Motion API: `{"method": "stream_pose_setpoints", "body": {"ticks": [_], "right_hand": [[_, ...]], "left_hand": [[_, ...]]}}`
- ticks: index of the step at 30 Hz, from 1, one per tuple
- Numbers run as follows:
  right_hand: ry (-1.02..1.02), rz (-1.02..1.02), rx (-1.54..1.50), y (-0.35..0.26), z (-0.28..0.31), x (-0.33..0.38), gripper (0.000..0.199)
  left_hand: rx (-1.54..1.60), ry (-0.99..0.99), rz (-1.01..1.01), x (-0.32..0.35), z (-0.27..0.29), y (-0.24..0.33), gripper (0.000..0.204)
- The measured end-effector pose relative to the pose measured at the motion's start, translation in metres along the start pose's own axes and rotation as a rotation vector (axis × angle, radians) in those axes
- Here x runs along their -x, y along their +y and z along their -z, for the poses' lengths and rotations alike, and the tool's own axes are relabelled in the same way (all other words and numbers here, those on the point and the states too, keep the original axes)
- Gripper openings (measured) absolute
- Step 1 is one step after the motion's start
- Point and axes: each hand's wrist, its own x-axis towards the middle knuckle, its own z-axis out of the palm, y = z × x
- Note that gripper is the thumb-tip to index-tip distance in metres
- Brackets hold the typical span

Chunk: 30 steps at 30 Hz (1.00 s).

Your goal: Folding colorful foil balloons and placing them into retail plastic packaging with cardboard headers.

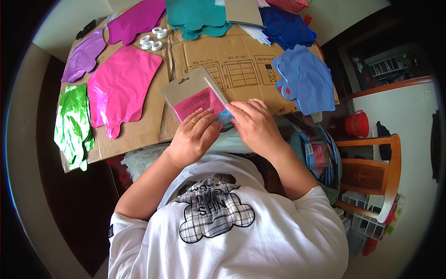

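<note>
Close to the table's near edge lies a flat package [186, 93] with a grey, hole-punched top and a pink folded sheet [199, 102] showing in it. A thin white stick [214, 88] runs along its right side, and a blue patch [225, 116] shows by the lower corner. My left hand [195, 135] is closed on the package's lower edge, fingers bent together over the pink sheet, its thumb hidden. At the right edge, my right hand [254, 123] grips the package beside the stick's lower end. The undersides of both hands are hidden.
Flat foil balloons surround the cardboard-covered table [195, 51]: pink [123, 88], green [73, 121], purple [137, 21], teal [197, 16] and light blue [309, 79]. Several small white tape rolls [155, 39] sit at back left. White sticks [255, 33] lie at the back. A wooden chair [367, 174] stands right.
</note>
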Motion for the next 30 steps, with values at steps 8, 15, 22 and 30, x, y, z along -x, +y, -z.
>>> {"method": "stream_pose_setpoints", "body": {"ticks": [8,15,22,30], "right_hand": [[0.037,0.173,0.190,0.006,-0.004,0.006,0.030],[0.070,0.206,0.329,0.000,-0.012,0.002,0.024],[0.028,0.309,0.309,0.005,-0.005,0.002,0.021],[0.038,0.312,0.341,0.005,-0.012,-0.004,0.010]], "left_hand": [[-0.006,0.011,-0.009,-0.002,0.001,-0.001,0.020],[-0.015,-0.021,-0.023,-0.003,0.003,-0.002,0.020],[-0.004,-0.028,-0.021,-0.004,0.003,-0.004,0.021],[-0.030,-0.054,-0.063,-0.003,0.002,-0.008,0.021]]}}
